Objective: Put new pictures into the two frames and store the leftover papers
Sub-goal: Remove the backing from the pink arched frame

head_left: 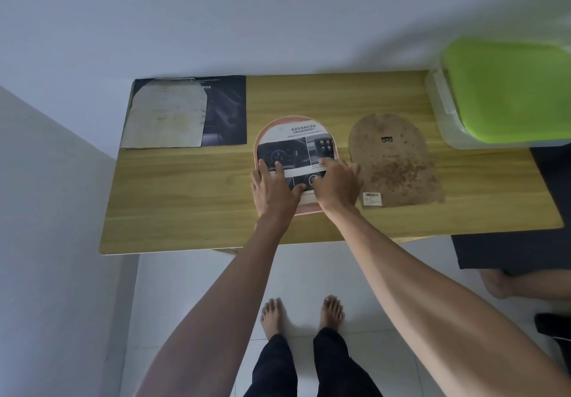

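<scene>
A person standing barefoot at a wooden counter (191,186) presses both hands flat on a printed picture (293,146) laid in an arch-shaped pink frame (304,209) at the counter's middle. The left hand (273,188) covers the picture's lower left and the right hand (338,184) its lower right, fingers (278,166) straight and spread, pinching nothing. The frame's bottom edge lies well back from the counter's near edge, with bare wood open to its left. Just beside it on the right, apart from the right hand, lies a stained brown arch-shaped backing (395,161) with a barcode sticker at its lower left corner. At the far left corner, against the wall, a pale arch-shaped sheet (167,112) rests on a dark brochure (227,112). A clear box with a green lid (509,87) sits at the far right corner, overhanging the counter's right edge. The walls are pale, the floor white tile; another person's foot (497,283) shows at right.
</scene>
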{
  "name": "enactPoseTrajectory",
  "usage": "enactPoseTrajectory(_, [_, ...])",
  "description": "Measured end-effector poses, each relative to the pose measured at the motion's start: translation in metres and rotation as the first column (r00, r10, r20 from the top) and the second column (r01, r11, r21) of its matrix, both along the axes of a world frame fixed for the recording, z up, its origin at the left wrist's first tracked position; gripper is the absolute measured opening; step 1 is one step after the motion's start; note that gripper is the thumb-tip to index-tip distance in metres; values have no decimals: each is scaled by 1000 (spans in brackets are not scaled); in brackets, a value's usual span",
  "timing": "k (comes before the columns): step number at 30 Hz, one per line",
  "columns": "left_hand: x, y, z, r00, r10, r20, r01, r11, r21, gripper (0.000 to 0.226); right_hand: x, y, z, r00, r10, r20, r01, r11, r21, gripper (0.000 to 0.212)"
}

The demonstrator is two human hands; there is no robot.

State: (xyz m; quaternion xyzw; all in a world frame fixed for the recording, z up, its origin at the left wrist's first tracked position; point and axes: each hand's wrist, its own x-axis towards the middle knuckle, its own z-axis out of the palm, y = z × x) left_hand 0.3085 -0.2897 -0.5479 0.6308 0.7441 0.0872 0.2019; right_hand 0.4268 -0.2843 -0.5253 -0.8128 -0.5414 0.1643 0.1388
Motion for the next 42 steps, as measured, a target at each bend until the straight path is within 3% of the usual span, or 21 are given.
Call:
enactPoseTrajectory(8, [0,1,0,1000,-4,-6,4,1000,-6,84,2,1,-1,997,4,-71,5,992,129,37])
enactPoseTrajectory(18, [-1,-2,-3,1000,-2,15,2,1000,11,83,8,7,-8,922,-41,-384,126,972,197,40])
enactPoseTrajectory(22, [-2,-1,-2,998,15,64,-16,1000,14,82,14,13,-1,783,-109,-613,216,971,103,49])
enactPoseTrajectory(27, [-7,-3,5,974,63,217,-95,986,137,74,23,18,19,481,-157,-863,263,964,-29,53])
enactPoseTrajectory(31, [-17,7,13,881,114,459,-207,966,156,71,26,20,38,310,-166,-936,291,954,-72,52])
enactPoseTrajectory(34, [-25,18,25,711,133,691,-275,956,98,65,30,20,45,295,-151,-943,288,955,-63,54])
enactPoseTrajectory(36, [-27,27,32,640,171,749,-317,947,55,54,33,19,48,307,-126,-943,294,955,-32,57])
enactPoseTrajectory(42, [-11,36,36,605,121,787,-248,968,42,53,60,10,51,494,-128,-860,349,935,61,69])
